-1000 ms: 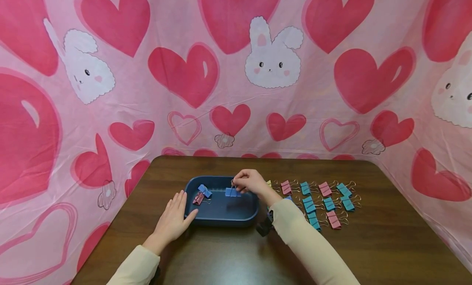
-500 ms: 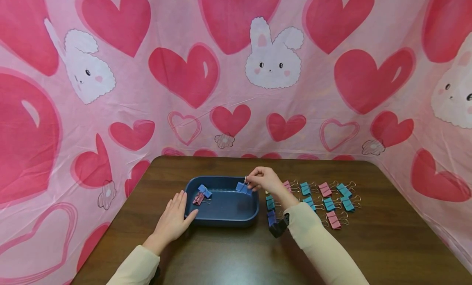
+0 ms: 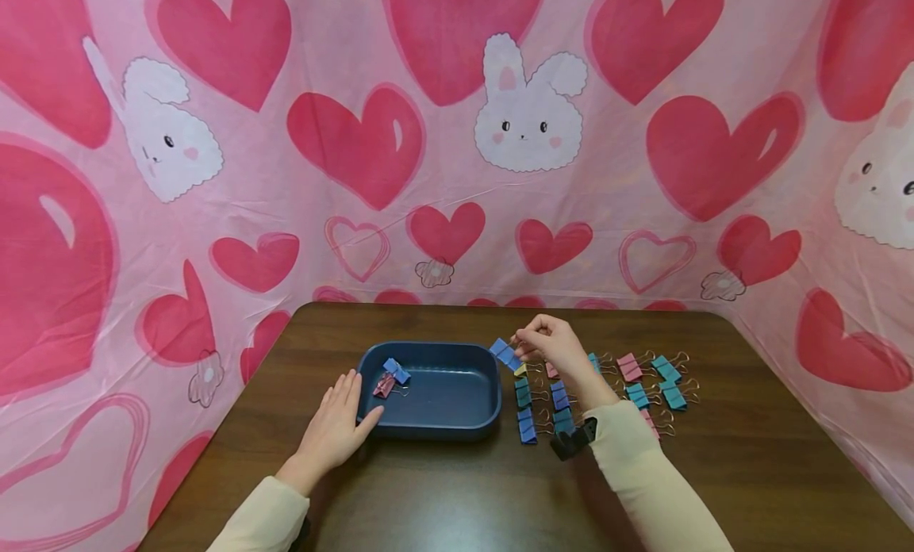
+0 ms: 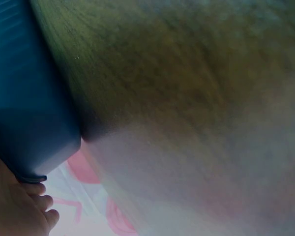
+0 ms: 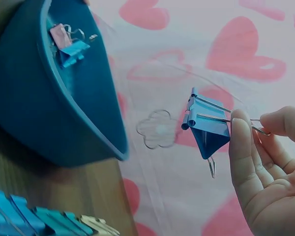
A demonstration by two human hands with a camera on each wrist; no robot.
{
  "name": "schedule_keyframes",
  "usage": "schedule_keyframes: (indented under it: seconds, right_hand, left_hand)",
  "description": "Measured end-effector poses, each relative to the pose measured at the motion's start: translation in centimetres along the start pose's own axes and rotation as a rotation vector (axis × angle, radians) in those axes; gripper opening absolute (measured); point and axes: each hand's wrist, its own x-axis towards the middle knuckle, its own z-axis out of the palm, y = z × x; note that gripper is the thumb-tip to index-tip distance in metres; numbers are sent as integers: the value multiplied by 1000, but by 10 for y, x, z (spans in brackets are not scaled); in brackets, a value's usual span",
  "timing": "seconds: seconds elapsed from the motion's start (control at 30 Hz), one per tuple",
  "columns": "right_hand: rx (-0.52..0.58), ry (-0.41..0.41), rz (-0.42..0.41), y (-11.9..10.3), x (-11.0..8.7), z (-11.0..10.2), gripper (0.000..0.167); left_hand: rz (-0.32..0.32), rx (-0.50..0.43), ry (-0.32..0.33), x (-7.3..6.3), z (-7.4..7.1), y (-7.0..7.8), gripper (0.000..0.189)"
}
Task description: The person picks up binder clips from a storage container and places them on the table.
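Note:
My right hand [image 3: 560,347] pinches a blue binder clip [image 3: 505,353] by its wire handle, just beyond the right end of the navy tray [image 3: 435,431]. In the right wrist view, thumb and fingers hold one handle of this binder clip [image 5: 207,118], while its other handle hangs free. My left hand [image 3: 330,427] rests on the tray's left end, fingers straight along the side and thumb at the near rim. Inside the tray, at its left, lie a blue binder clip [image 3: 397,370] and a pink binder clip [image 3: 384,386] close together.
Rows of binder clips lie right of the tray, among them a dark teal one [image 3: 524,392], a blue one [image 3: 527,427] and a pink one [image 3: 631,367]. My right arm covers some. The brown table [image 3: 414,488] meets a pink heart-print cloth [image 3: 450,171] behind.
The right hand has lifted the blue binder clip from inside the tray and carried it rightward past the tray's right rim. My left hand stays where it was.

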Motion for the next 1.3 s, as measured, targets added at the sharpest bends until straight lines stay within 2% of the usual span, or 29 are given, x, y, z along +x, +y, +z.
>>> schedule_keyframes:
  seconds: [0.57,0.97,1.13,1.17,1.27,1.3]
  right_hand:
    - [71,114,-81,-7,-31,-59,17]
    - [180,171,-174,-4,-61,-98,14]
    - [201,215,-187,4,-69,-115,14]
    - [233,189,-217,12,-69,-123,12]
    - [233,209,-232,18,-75,-133,11]
    - [240,226,-233,36,-70,-148,10]
  left_hand:
    - [8,2,14,1,1,1,77]
    - [3,-3,2,2,3,-1,78]
    - [3,-4,5,2,3,-1,78]
    - [3,-3,5,2,3,-1,78]
    - [1,-1,1,2,2,0,78]
    - [1,1,1,2,2,0,78]
